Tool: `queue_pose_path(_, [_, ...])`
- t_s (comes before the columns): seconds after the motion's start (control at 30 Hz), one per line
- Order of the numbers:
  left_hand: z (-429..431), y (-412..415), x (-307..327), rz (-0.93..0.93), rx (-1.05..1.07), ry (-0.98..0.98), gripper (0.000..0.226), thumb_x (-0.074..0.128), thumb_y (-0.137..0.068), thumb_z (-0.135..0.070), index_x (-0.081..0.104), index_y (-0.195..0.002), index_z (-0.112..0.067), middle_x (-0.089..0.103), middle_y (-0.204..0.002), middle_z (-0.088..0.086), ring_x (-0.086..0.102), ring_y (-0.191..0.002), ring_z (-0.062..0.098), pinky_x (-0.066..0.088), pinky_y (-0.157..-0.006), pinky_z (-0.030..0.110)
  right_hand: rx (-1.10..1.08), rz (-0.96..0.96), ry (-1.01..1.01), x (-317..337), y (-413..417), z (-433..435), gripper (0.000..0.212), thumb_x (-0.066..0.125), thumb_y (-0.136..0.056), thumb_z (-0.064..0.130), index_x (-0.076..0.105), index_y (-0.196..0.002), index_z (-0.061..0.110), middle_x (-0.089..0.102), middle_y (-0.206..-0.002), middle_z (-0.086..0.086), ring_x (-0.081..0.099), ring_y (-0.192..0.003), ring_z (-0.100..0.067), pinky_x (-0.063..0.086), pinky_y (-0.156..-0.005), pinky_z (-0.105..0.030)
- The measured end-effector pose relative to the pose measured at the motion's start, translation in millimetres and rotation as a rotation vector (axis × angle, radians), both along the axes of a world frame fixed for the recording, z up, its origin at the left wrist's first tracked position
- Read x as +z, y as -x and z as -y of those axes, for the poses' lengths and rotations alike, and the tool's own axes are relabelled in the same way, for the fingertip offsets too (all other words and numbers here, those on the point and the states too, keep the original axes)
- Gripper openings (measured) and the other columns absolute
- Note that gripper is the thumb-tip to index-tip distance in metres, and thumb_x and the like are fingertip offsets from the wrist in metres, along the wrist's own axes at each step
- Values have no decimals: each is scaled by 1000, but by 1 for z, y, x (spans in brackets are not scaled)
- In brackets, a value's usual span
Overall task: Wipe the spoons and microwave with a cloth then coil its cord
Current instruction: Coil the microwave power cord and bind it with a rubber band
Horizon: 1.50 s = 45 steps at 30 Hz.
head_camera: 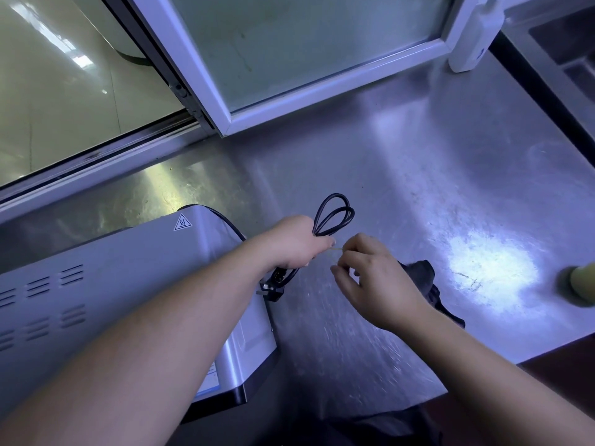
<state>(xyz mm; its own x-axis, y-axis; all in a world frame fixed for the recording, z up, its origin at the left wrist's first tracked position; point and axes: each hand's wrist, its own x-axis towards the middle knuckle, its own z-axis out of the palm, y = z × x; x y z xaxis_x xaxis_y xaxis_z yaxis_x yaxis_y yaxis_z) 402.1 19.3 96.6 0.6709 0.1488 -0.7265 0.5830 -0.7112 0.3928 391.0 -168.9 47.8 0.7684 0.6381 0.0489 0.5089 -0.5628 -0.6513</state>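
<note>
The looped cord is gripped in the left hand above the surface; a thin tie is pinched by the right hand, fingers curled.

- A triangular warning sign with three wavy heat lines is on top of the microwave in front of me.
- The sticker low on its side is too blurred to read.

The cord and its plug are black, the thin band pale yellow, the cloth dark grey. The microwave is silver with rows of dark vent slits and a white warning triangle; the scuffed counter is grey steel, the window frame white.
</note>
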Motion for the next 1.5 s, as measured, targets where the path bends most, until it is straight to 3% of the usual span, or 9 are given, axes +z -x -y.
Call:
queue_pose_path(0.13, [-4,1,-4,-2,-6,40,36,57,-99,-48,56,-80,-17,63,-75,2,56,-60,22,40,-58,27,-72,53,-56,6,1,1,27,62,-97,22,66,-71,14,59,-112,5,49,-111,-17,35,-89,-21])
queue_pose_path(0.2, [-5,1,-3,-5,-7,53,35,57,-99,-48,55,-80,-18,61,-73,-3,55,-60,20,38,-55,26,-101,-61,-148,12,1,3,26,62,-98,21,65,-72,17,60,-108,12,52,-111,-10,35,-89,-16])
queue_pose_path(0.4, [-7,3,-3,-3,19,130,36,59,-96,-52,56,-81,-20,60,-74,-4,52,-58,19,35,-51,24,-264,-697,-637,29,1,4,19,58,-87,17,57,-69,12,66,-81,-2,64,-91,-24,49,-85,-28])
queue_pose_path(0.57, [-10,7,-5,-34,1,180,44,56,-90,-60,61,-89,-15,58,-73,-3,48,-58,21,37,-59,30,-379,-1036,-828,34,-7,-1,17,51,-85,11,58,-72,2,35,-54,-2,35,-55,-21,53,-78,-38])
queue_pose_path(0.7, [-8,12,1,-82,-68,197,51,49,-98,-62,59,-94,-12,50,-68,-4,44,-60,22,37,-63,31,-438,-1041,-785,36,-15,0,21,52,-86,11,70,-74,8,29,-51,1,30,-50,-17,48,-71,-36])
queue_pose_path(0.87, [-4,12,3,-66,-111,274,37,48,-99,-59,41,-85,-25,42,-66,0,36,-62,23,33,-61,35,-393,-972,-683,35,-26,4,25,52,-103,5,67,-83,3,28,-51,2,27,-49,-16,47,-68,-37])
queue_pose_path(1.13, [-7,8,7,-161,86,425,16,50,-97,-39,47,-99,-24,37,-63,0,27,-50,17,24,-51,27,-365,-880,-571,39,-32,-2,28,51,-103,6,67,-81,5,35,-51,0,32,-49,-16,49,-65,-37])
queue_pose_path(1.3, [1,11,9,-67,-106,202,57,49,-81,-83,57,-96,-29,51,-70,-4,50,-63,19,41,-60,33,-248,-772,-406,49,-30,-1,26,53,-104,10,69,-83,5,57,-55,8,46,-52,-16,46,-60,-34])
queue_pose_path(1.5, [13,15,13,-5,-319,26,35,48,-96,-49,54,-90,-14,52,-75,0,49,-68,22,38,-64,35,-274,-922,-352,49,-39,6,23,50,-102,3,63,-85,-6,38,-44,4,29,-42,-15,24,-41,-21])
